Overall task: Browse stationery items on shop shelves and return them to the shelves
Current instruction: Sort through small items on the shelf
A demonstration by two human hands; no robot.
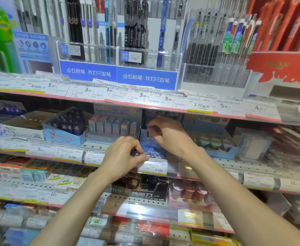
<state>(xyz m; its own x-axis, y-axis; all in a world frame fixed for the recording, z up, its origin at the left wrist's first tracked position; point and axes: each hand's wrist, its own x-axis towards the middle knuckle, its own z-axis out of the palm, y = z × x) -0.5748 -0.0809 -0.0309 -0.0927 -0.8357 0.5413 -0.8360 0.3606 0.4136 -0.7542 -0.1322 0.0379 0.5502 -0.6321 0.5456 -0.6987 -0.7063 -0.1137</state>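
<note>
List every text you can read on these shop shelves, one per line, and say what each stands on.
"点石制笔 我们只做笔": blue sign under the pen rack.
"Sanrio characters": pastel eraser box.
"3.00": top-shelf price tag.
"2.72元/支": price tag further right.
"4.00元": tag below the left hand.
Other labels: too blurred.

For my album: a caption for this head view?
Left hand pinches a clear pen; right hand reaches into a blue box.

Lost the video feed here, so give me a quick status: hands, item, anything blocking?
Left hand pinches a clear pen-like item, blurred. Right hand curled at the blue display box, its grip unclear. Nothing blocks the shelf.
</note>
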